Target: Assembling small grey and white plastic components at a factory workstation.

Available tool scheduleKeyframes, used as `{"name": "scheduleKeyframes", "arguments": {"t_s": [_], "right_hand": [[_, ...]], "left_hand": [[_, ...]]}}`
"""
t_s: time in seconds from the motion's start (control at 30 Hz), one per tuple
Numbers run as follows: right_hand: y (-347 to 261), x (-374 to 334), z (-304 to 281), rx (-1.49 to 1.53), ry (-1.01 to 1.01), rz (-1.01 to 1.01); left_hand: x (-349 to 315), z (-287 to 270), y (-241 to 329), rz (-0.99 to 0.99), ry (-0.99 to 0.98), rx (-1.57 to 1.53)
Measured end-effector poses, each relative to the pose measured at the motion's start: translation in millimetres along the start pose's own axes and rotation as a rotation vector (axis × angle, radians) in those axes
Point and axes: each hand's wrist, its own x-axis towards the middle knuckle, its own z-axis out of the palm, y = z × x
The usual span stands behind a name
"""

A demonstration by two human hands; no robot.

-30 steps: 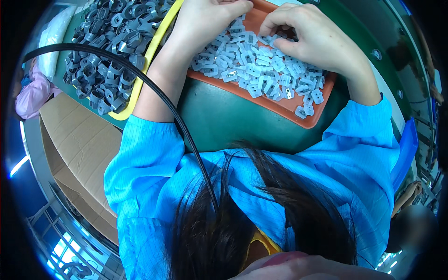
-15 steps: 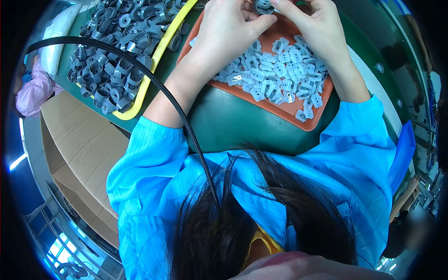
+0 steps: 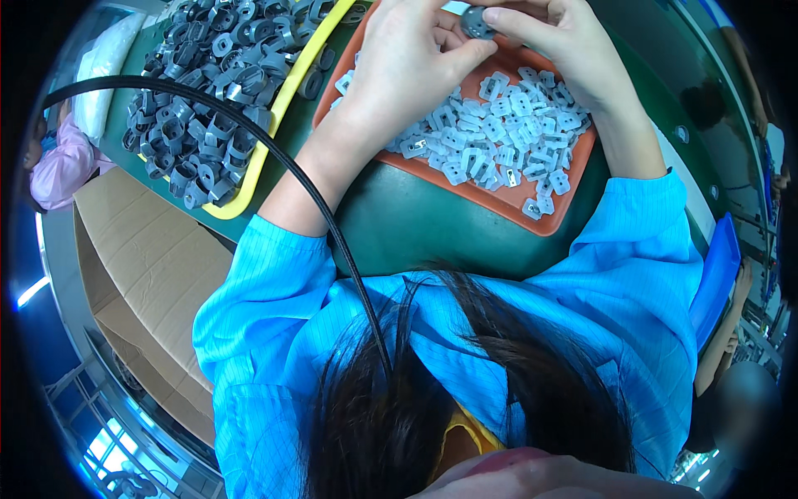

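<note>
A small dark grey round plastic part [image 3: 476, 23] is held between my two hands at the top edge of the view. My left hand [image 3: 416, 48] is closed on it from the left, thumb pointing toward it. From the right, my right hand [image 3: 565, 43] presses its thumb against the part's face; its other fingers are partly cut off by the edge. Both hands are above an orange tray [image 3: 474, 198], which holds many small translucent white plastic pieces [image 3: 507, 125], a few with shiny metal in them.
Left of the orange tray, a yellow-rimmed tray [image 3: 264, 154] is heaped with dark grey ring-shaped parts [image 3: 199, 91]. A black cable [image 3: 287, 154] arcs across my left forearm. A cardboard box [image 3: 141, 258] stands at the left, a blue bin [image 3: 716, 279] at the right. Other people are partly visible at both sides.
The grey part has turned in my fingers and sits slightly lower and to the right. My right thumb now lies on its face.
</note>
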Motion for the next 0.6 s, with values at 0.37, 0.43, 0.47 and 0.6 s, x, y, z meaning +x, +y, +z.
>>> {"name": "scheduleKeyframes", "arguments": {"t_s": [0.37,0.43,0.47,0.6], "right_hand": [[13.2,4.4,-41.5,0.068,-0.300,0.233],[11.9,2.2,-36.4,0.019,-0.347,0.195],[10.4,1.1,-32.4,0.005,-0.389,0.204],[13.3,-0.9,-26.5,-0.051,-0.404,0.166]], "left_hand": [[5.3,-12.6,13.4,0.048,-0.197,0.123],[6.4,-21.8,13.5,0.039,-0.418,0.052],[6.4,-26.0,9.4,0.130,-0.470,0.108],[8.2,-28.4,10.8,0.204,-0.464,0.140]]}}
